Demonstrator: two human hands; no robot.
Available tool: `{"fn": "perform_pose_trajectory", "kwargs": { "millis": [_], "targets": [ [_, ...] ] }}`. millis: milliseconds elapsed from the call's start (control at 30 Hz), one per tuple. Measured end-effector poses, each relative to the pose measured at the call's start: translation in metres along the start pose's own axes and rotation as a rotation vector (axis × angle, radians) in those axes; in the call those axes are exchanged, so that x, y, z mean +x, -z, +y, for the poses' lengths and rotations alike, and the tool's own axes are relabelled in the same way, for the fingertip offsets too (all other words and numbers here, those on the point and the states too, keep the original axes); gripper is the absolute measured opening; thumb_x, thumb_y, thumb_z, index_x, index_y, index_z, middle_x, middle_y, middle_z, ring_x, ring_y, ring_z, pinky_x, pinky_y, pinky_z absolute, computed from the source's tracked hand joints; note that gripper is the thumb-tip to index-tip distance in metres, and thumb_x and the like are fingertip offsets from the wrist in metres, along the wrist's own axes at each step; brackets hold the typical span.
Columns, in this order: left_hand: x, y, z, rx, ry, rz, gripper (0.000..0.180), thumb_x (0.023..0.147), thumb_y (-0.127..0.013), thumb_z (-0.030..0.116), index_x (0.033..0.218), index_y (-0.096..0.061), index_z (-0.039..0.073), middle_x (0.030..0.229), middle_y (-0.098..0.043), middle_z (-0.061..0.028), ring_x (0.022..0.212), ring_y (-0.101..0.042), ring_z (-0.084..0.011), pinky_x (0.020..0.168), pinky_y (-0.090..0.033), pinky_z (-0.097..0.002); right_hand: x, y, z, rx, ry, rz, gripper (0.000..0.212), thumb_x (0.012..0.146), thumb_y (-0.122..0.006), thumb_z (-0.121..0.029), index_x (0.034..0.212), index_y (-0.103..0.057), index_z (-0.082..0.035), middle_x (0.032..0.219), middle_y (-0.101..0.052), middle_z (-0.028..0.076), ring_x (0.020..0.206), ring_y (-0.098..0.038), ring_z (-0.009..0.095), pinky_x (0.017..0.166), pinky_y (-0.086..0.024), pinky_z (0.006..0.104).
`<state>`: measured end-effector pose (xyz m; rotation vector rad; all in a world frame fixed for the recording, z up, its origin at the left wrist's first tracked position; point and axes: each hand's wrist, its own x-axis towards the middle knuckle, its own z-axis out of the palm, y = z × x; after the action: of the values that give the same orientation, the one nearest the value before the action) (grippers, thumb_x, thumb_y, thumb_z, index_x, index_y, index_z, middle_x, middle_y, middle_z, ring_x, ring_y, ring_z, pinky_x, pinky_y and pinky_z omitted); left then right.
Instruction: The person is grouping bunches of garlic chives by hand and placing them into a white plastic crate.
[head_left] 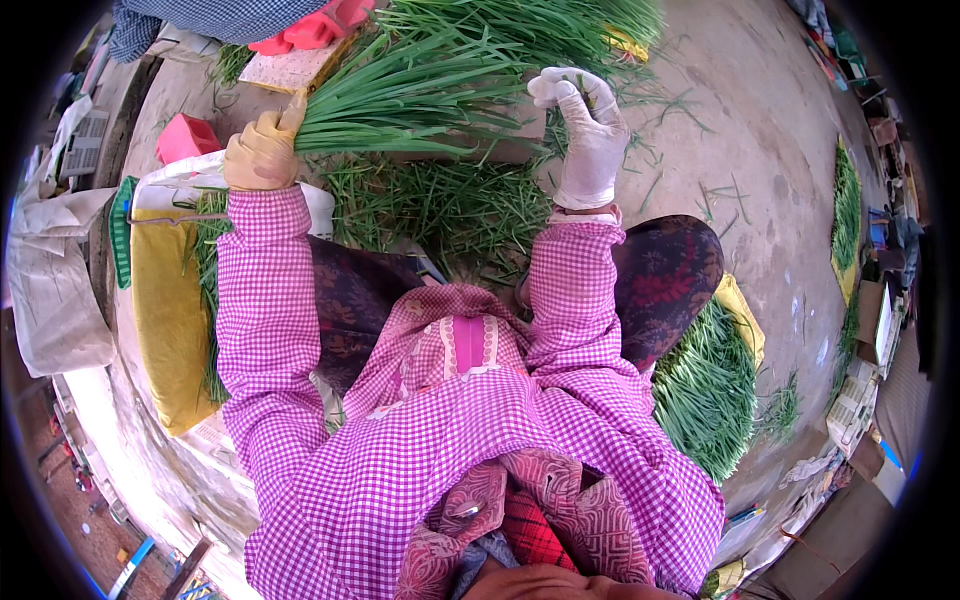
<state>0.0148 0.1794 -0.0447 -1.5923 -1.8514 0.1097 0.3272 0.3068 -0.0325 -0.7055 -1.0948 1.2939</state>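
Observation:
At the upper left my left hand point(262, 152), in a yellowish glove, is closed around the pale stem ends of a bunch of garlic chives point(410, 95). The long green leaves fan out to the right, toward my other hand. My right hand point(590, 130), in a white glove, is raised beside the leaf tips with its fingers curled toward the thumb. A dark greenish bit shows between those fingers, too small to name. Below the bunch, a loose heap of cut chive leaves point(440, 200) lies on the ground between my knees.
More chives point(560, 25) are piled at the top. A chive bundle in yellow wrapping point(710, 390) lies beside my right knee. To my left are a yellow sack point(172, 330) and a red plastic piece point(187, 138). Scraps litter the concrete floor point(760, 120).

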Motion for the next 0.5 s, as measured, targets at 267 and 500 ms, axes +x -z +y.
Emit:
{"fn": "perform_pose_trajectory", "kwargs": {
  "millis": [267, 500],
  "targets": [
    [0.0, -0.001, -0.003, -0.08, 0.045, -0.058, 0.068, 0.074, -0.063, 0.016, 0.135, -0.04, 0.037, 0.079, -0.055, -0.0023, 0.07, -0.061, -0.0232, 0.06, -0.05, -0.0384, -0.009, 0.002, 0.036, -1.008, 0.322, -0.313, 0.023, 0.077, -0.067, -0.029, 0.091, -0.066, -0.011, 0.071, -0.065, 0.008, 0.062, -0.062, 0.028, 0.057, -0.049, 0.0367],
    [0.001, 0.004, 0.001, -0.094, 0.051, -0.078, 0.064, 0.075, -0.062, 0.017, 0.133, -0.043, 0.036, 0.078, -0.054, -0.0025, 0.068, -0.061, -0.0236, 0.059, -0.05, -0.0387, -0.019, -0.016, 0.042, -1.142, 0.304, -0.322, 0.04, 0.074, -0.069, -0.039, 0.1, -0.062, -0.01, 0.069, -0.064, 0.007, 0.062, -0.061, 0.029, 0.059, -0.048, 0.0378]
  ]
}}
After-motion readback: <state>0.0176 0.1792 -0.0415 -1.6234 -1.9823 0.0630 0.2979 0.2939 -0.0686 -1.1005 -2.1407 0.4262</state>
